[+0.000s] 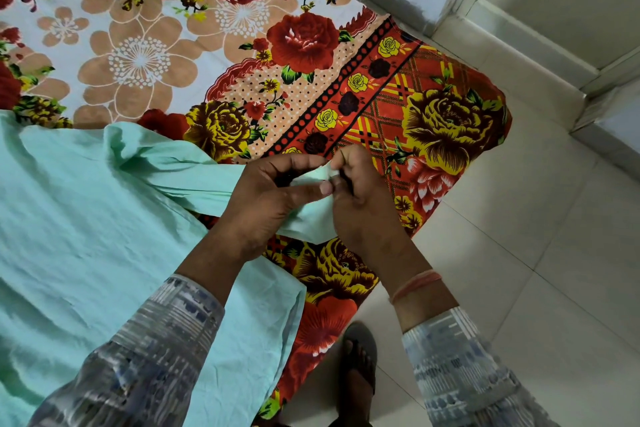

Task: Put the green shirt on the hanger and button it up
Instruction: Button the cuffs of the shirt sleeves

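Now | green shirt (86,218) (sleeve) | pinched between left hand (266,199), right hand (362,199)

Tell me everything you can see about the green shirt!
The green shirt is pale mint, made of thin, soft-looking cloth with many creases. Most of it lies spread out on the flowery bedsheet. One narrow part stretches to the right, where the left hand and the right hand both pinch its end. No buttons and no hanger can be seen.

Matt, creased cloth green shirt (86,211); printed bedsheet (207,45), perhaps cotton
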`<state>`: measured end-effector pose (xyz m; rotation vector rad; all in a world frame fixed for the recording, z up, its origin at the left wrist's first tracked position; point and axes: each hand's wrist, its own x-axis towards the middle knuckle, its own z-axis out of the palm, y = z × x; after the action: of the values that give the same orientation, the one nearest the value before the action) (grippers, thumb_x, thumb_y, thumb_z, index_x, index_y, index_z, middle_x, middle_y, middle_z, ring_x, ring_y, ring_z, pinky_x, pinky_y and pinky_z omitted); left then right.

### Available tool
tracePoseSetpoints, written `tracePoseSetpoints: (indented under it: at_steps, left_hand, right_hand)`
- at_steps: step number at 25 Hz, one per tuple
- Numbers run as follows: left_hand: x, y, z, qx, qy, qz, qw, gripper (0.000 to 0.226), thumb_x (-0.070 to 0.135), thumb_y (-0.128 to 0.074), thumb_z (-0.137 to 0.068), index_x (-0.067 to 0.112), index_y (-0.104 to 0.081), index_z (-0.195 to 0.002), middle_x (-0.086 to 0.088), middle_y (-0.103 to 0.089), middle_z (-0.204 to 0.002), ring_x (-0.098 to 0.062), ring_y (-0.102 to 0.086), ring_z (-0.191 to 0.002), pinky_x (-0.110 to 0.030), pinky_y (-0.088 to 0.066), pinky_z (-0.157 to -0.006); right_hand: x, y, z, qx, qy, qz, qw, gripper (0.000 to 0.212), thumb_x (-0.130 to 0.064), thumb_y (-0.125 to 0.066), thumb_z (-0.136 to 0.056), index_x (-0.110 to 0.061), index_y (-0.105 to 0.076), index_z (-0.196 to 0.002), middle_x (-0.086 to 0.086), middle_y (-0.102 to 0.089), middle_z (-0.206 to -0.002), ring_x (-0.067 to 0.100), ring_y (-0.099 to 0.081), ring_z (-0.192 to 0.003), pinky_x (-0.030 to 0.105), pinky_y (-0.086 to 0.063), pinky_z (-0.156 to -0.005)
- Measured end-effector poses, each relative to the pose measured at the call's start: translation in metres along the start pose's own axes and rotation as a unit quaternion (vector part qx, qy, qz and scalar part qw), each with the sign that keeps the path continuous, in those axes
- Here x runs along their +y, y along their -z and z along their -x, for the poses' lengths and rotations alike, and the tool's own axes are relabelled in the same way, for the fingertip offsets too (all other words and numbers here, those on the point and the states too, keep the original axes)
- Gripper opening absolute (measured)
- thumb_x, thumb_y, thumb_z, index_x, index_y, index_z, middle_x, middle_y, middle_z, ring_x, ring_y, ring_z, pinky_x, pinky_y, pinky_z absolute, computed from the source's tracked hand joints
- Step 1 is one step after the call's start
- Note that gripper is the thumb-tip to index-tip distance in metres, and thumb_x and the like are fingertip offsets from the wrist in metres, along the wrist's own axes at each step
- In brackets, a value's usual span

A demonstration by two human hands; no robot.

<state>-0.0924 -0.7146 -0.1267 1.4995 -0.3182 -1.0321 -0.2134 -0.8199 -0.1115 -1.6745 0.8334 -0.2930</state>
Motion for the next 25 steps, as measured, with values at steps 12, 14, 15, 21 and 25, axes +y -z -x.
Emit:
tracePoseSetpoints:
  at_steps: [12,14,15,21,25]
  left_hand:
    - [0.013,0.003,0.009,-0.046,-0.032,-0.023,0.998,0.036,-0.012,-0.067,-0.095,0.01,-0.078,-0.121,-0.002,-0.084,-0.11,-0.013,-0.077,-0.105,-0.022,-0.059,-0.085]
    - [0.017,-0.001,0.011,-0.032,-0.041,-0.057,0.997,0.037,-0.011,-0.069,-0.095,0.01,-0.078,-0.124,-0.002,-0.084,-0.112,-0.009,-0.076,-0.102,-0.02,-0.057,-0.083]
    - [0.019,-0.002,0.012,-0.023,-0.043,-0.064,0.997,0.037,-0.01,-0.069,-0.095,0.009,-0.078,-0.126,-0.003,-0.084,-0.112,-0.008,-0.076,-0.101,-0.02,-0.057,-0.083]
    - [0.011,-0.007,0.017,0.169,-0.081,-0.172,0.967,0.038,-0.005,-0.069,-0.096,0.023,-0.078,-0.119,0.007,-0.082,-0.108,-0.007,-0.077,-0.108,-0.037,-0.06,-0.103]
    - [0.015,0.0,0.029,0.235,-0.072,-0.082,0.966,0.028,0.002,-0.072,-0.093,0.024,-0.081,-0.108,0.0,-0.084,-0.106,-0.015,-0.079,-0.106,-0.039,-0.061,-0.101]
  right_hand:
    - [-0.002,0.025,0.006,0.061,-0.065,-0.134,0.987,0.028,-0.022,-0.074,-0.083,-0.025,-0.068,-0.11,-0.006,-0.074,-0.099,0.01,-0.07,-0.092,0.027,-0.057,-0.08]
    - [-0.007,0.03,0.007,0.02,-0.082,-0.148,0.985,0.027,-0.027,-0.073,-0.091,-0.027,-0.072,-0.118,-0.011,-0.074,-0.11,0.005,-0.07,-0.1,0.024,-0.059,-0.084]
    - [-0.011,0.033,0.007,-0.01,-0.095,-0.155,0.983,0.023,-0.025,-0.073,-0.096,-0.025,-0.073,-0.119,-0.009,-0.075,-0.111,0.004,-0.072,-0.098,0.023,-0.06,-0.081]
    - [0.005,0.05,-0.005,0.079,-0.075,0.011,0.994,0.012,-0.015,-0.074,-0.098,-0.02,-0.081,-0.106,-0.005,-0.08,-0.103,0.007,-0.074,-0.095,0.033,-0.061,-0.087]
    - [0.003,0.065,-0.003,0.136,-0.021,0.199,0.97,0.03,-0.024,-0.069,-0.102,-0.014,-0.076,-0.129,0.004,-0.076,-0.13,0.02,-0.068,-0.123,0.029,-0.049,-0.104]
